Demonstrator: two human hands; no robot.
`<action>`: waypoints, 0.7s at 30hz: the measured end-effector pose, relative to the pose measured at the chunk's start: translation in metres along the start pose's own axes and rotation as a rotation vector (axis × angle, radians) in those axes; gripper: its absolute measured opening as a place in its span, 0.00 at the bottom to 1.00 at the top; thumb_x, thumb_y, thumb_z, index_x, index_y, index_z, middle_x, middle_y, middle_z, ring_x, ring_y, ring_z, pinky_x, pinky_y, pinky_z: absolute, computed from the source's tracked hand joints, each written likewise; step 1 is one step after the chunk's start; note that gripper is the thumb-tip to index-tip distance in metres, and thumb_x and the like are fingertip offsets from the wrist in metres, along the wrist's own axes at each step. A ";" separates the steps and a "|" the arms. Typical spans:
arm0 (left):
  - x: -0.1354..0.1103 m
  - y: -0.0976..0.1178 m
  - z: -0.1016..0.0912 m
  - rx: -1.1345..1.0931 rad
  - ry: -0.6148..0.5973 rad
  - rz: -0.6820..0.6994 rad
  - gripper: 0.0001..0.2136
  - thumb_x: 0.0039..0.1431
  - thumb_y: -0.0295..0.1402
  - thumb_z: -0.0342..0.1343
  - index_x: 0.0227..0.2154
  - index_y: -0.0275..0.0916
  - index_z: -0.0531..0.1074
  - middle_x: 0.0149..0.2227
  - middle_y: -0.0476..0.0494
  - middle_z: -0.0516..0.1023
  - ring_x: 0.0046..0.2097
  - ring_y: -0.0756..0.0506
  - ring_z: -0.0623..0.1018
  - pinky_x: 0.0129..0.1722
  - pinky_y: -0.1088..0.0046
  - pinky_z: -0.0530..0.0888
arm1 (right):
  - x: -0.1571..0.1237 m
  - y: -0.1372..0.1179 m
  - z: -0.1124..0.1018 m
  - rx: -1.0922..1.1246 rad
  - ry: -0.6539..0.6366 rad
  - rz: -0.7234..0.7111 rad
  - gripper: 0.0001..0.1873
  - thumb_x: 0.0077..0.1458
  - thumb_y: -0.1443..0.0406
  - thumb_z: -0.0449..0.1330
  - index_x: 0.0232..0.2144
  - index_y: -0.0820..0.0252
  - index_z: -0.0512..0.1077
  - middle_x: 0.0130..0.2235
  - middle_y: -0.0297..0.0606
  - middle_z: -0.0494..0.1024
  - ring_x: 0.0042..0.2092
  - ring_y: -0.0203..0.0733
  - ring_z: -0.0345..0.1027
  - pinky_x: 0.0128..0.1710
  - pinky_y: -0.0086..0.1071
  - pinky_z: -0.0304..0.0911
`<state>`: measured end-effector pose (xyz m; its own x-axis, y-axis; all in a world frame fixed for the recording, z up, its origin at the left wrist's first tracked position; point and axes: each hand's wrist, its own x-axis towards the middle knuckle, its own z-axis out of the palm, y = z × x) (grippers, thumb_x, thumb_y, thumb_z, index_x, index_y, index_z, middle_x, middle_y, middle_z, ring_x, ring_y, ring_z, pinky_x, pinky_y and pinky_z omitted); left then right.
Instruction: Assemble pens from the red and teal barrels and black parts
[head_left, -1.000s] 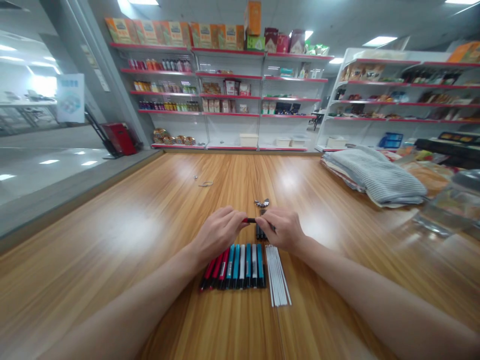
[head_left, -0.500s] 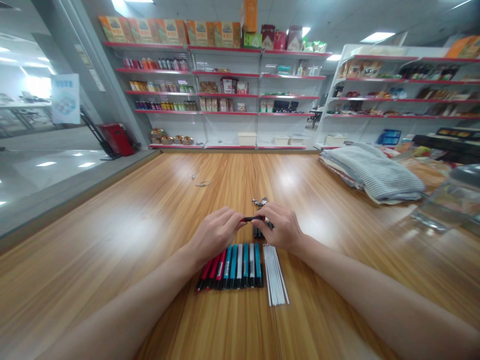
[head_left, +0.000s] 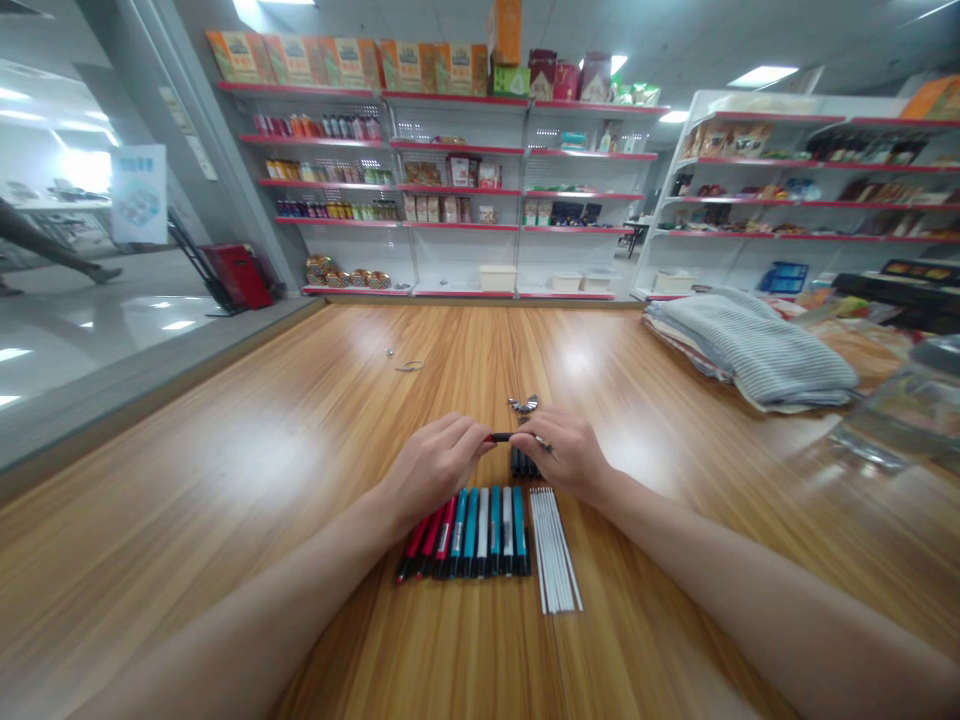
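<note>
my left hand (head_left: pixel 439 458) pinches the pen (head_left: pixel 501 437) from its left, my right hand (head_left: pixel 566 452) from its right, fingers (head_left: pixel 474 438) curled, forearms (head_left: pixel 300 580) angled inward toward it.

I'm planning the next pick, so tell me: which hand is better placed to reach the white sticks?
Probably the right hand: it is just beyond the white sticks' far ends, while the left hand is over by the red pens. Both hands are occupied with a red-and-black pen, though.
</note>
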<state>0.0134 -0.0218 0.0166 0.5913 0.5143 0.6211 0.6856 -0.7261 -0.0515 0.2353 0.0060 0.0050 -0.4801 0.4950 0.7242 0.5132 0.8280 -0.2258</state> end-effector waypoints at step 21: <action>-0.002 0.001 0.003 0.032 -0.065 -0.038 0.09 0.67 0.34 0.45 0.38 0.36 0.68 0.31 0.45 0.71 0.34 0.48 0.72 0.33 0.72 0.68 | 0.004 -0.006 0.001 0.189 0.106 -0.071 0.07 0.56 0.69 0.58 0.39 0.58 0.72 0.36 0.40 0.77 0.39 0.43 0.67 0.41 0.40 0.65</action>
<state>0.0144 -0.0216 0.0128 0.5905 0.5706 0.5708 0.7208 -0.6910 -0.0550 0.2298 0.0029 0.0087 -0.4272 0.4116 0.8050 0.3333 0.8994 -0.2830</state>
